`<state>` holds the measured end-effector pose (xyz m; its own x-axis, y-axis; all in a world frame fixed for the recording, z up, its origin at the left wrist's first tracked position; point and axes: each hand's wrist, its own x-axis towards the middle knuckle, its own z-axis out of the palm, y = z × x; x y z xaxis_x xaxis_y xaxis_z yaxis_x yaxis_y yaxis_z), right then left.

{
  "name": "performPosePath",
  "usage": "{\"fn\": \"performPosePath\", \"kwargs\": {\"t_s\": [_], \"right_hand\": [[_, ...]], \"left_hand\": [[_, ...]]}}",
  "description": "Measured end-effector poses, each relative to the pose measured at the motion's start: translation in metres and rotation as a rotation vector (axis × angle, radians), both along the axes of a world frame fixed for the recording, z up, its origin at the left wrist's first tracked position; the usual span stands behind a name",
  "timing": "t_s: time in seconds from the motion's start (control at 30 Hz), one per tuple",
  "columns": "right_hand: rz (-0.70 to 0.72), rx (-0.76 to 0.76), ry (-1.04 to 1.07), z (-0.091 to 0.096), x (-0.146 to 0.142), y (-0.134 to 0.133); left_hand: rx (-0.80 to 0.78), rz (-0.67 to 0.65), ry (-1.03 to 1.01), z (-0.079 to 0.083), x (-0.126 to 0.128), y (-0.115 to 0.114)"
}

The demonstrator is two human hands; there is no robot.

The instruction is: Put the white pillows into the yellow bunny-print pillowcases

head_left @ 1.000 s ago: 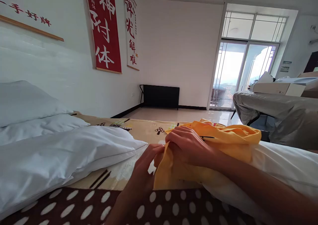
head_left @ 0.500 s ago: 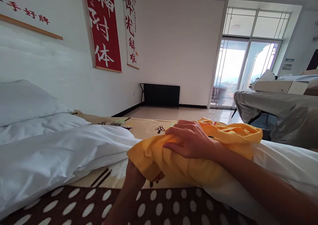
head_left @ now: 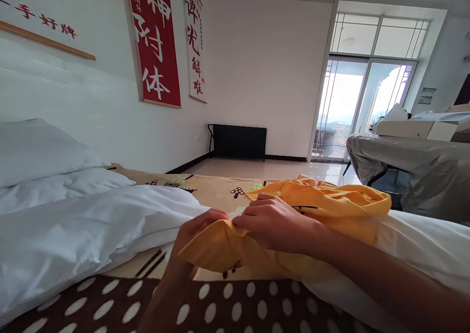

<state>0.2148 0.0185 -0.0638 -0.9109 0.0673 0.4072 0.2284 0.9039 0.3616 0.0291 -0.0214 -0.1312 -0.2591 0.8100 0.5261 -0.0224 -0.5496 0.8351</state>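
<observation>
A yellow shirt (head_left: 341, 198) lies bunched over white bedding, with its sleeve-like end drawn out toward the left. My left hand (head_left: 200, 227) pinches the top edge of that end, thumb hidden behind the fabric. Close beside it, my right hand (head_left: 270, 223) grips the same cloth from above, fingers curled into it. The fingertips of both hands almost meet. Below them the loose opening of the yellow cloth hangs in a fold. Part of a dark print shows on the shirt just past my right hand.
White pillows (head_left: 47, 147) and a white quilt (head_left: 91, 230) cover the left side. Beneath is a beige patterned sheet with a brown, white-dotted blanket (head_left: 216, 303). More white bedding (head_left: 429, 240) lies right. Beyond stand a plastic-covered table (head_left: 414, 161) with boxes and a black panel (head_left: 239, 141).
My left hand has come out from inside the yellow sleeve end and now pinches its edge. My right hand has shifted slightly down and left, fingers now curled on the cloth.
</observation>
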Motion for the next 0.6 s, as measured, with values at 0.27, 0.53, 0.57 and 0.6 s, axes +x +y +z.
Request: {"fn": "performPosePath", "kwargs": {"t_s": [0.27,0.53,0.57,0.6], "right_hand": [[0.107,-0.295,0.137,-0.002,-0.001,-0.005],[0.043,-0.319,0.207,-0.008,-0.012,-0.013],[0.048,-0.274,0.199,-0.010,-0.013,-0.014],[0.060,-0.231,0.188,-0.013,-0.014,-0.014]], "left_hand": [[0.058,-0.053,0.148,0.015,0.001,-0.033],[0.110,0.046,-0.039,0.021,0.026,-0.047],[0.143,0.064,0.020,0.021,0.028,-0.049],[0.162,0.075,0.078,0.022,0.029,-0.051]]}}
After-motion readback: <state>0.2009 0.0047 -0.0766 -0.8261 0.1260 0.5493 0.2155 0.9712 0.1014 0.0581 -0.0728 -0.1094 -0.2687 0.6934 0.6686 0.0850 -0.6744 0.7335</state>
